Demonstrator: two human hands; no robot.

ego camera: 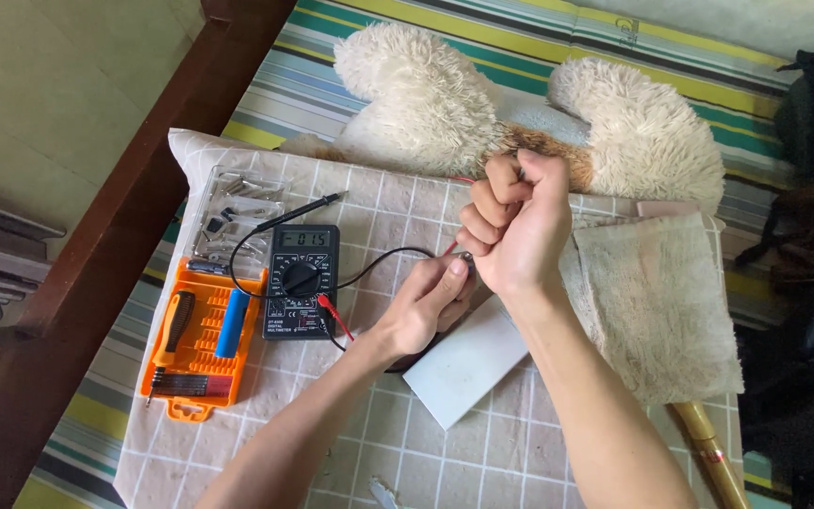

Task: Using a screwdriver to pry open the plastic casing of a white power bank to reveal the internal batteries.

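Observation:
My right hand (517,226) is clenched in a fist near the edge of a fluffy cream plush toy (426,94); what it grips is hidden inside the fingers. My left hand (426,302) pinches a small metal part just below that fist, where a thin red wire and a black wire (379,259) end. Those wires run left to a black digital multimeter (301,281) lying flat on the checked cloth (463,452). A black probe (299,209) lies above the meter.
An orange screwdriver-bit case (198,351) with a blue handle lies left of the meter, its clear lid (237,212) open behind it. A white flat box (468,363) sits under my wrists. A beige towel (652,302) lies right. A dark wooden rail (115,236) borders the left.

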